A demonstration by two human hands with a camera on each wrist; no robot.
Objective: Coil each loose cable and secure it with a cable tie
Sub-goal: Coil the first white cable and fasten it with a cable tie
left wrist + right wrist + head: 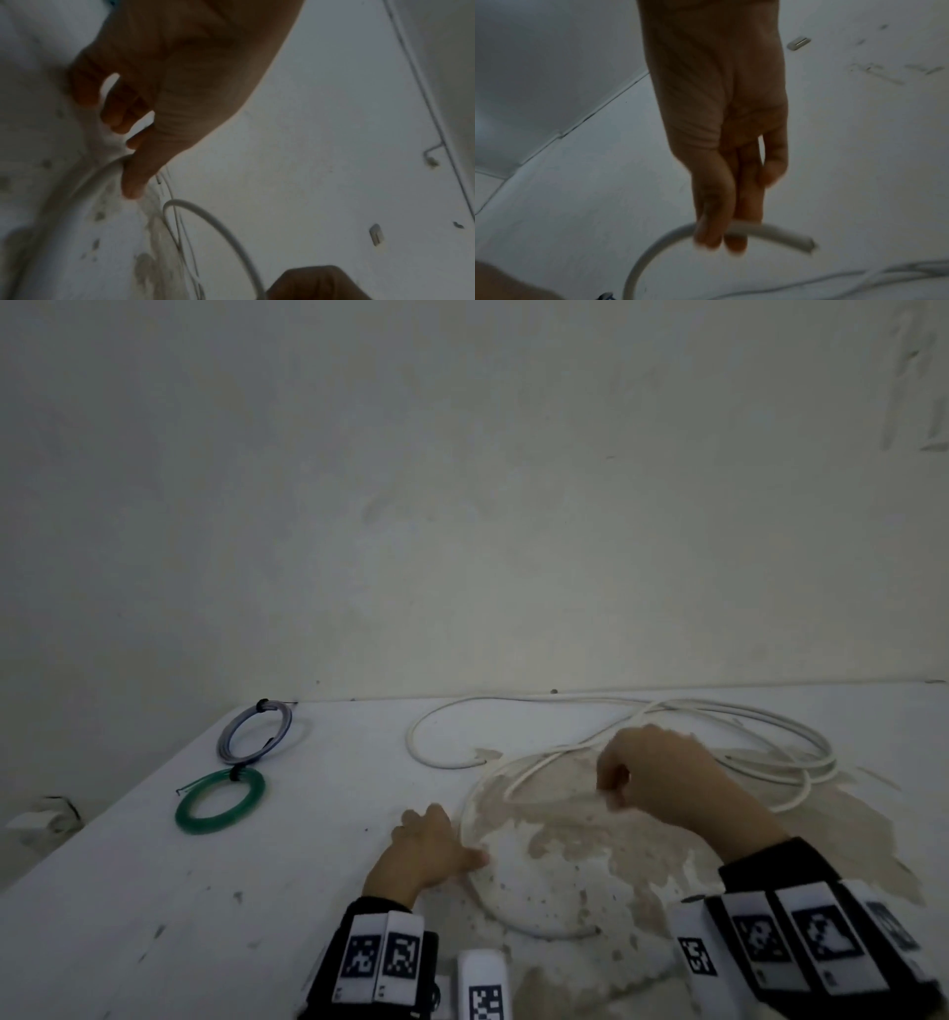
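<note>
— Where's the cable you're working on?

— The long white round cable (606, 747) lies in loose loops on the right half of the white painted tabletop (154, 891), over the patch where the paint has worn to brown. One big loop curves round between my hands.

— And your hands?

— They're apart. My right hand (662, 778) is raised above the loops, and in the right wrist view its thumb and fingertips (739, 241) pinch the cable close to its cut end. My left hand (431, 850) is low at the near left of the loop; in the left wrist view the thumb presses against the cable (102, 176) there, fingers curled behind it.

— Anything else about?

— At the far left, well clear of the white cable, a small grey-blue coil of thin cable (255, 731) sits with a dark tie at its top, and just in front of it a small green coil (221, 801) with a dark tie too.
</note>
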